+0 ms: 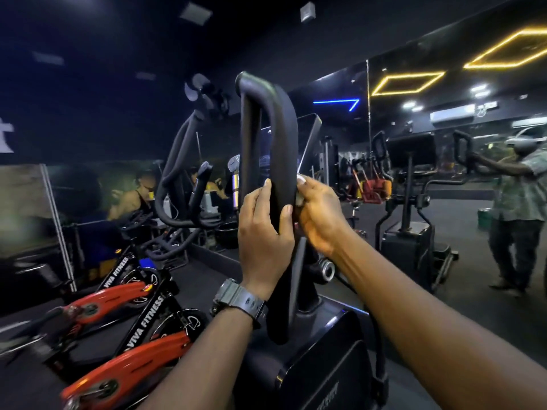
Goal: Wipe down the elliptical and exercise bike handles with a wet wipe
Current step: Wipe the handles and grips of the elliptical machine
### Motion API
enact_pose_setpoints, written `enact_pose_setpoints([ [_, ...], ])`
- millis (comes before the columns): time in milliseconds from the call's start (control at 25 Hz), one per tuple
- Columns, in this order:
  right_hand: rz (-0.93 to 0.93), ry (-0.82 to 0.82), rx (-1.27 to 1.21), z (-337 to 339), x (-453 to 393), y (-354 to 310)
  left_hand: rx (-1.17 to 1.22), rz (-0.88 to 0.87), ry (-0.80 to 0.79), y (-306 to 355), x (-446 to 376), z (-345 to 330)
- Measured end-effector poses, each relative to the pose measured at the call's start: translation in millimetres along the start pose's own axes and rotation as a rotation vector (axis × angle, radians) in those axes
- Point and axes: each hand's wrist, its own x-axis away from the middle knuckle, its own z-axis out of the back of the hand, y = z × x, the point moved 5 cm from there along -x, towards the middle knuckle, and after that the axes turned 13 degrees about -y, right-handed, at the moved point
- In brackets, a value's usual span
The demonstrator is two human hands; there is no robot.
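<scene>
Head view, left hand (260, 232) gripping handle (281, 149)

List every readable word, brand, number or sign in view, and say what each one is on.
"VIVA FITNESS": on the frame of the nearer red exercise bike.
"VIVA FITNESS": on the frame of the farther red exercise bike.
Lettering on the elliptical base: cut off, unreadable.
Large white letter on the left wall: cropped, unreadable.
</scene>
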Motion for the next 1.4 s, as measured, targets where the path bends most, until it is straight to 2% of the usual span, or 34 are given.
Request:
enact_pose_setpoints([
  [120,0.009,-0.096,0.091,-1,32,33,0.002,-0.004,0.024,0,-3,-2],
  [240,0.080,-0.053,0.032,6,-7,-7,-0.077,-0.020,0.025,5,-16,-5],
  [320,0.152,-0.086,-0.020,-1,-27,-34,-0.149,0.011,-0.005,11,-27,-8],
  [440,0.118,-0.137,0.068,14,-5,13,-0.187,0.036,-0.033,17,-37,-8],
  [520,0.098,-0.197,0.065,17,3,21,-0.229,0.019,0.020,21,-40,-7],
  [680,0.295,-0.231,-0.017,17,-62,-40,-0.273,0.076,0.202,35,-60,-5],
  [760,0.329,-0.209,0.079,25,-53,-19,-0.306,0.111,0.252,39,-67,-4],
  [840,0.292,-0.256,0.159,31,-13,24,-0.328,0.115,0.282,41,-63,-6],
  [920,0.273,-0.235,0.075,44,-21,25,-0.360,0.135,0.319,45,-60,-13],
  [1000,0.260,-0.153,-0.068,49,-66,-1,-0.384,0.143,0.340,47,-61,-17],
  [1080,0.289,-0.143,-0.197,44,-87,-26,-0.405,0.144,0.354,47,-61,-19],
  [1160,0.265,-0.129,-0.206,44,-65,-4,-0.408,0.139,0.358,45,-59,-20],
  [1280,0.222,-0.234,-0.221,44,-28,24,-0.463,0.143,0.391,46,-59,-23],
  [1400,0.199,-0.235,-0.316,38,-99,-5,-0.560,0.186,0.407,51,-60,-30],
])
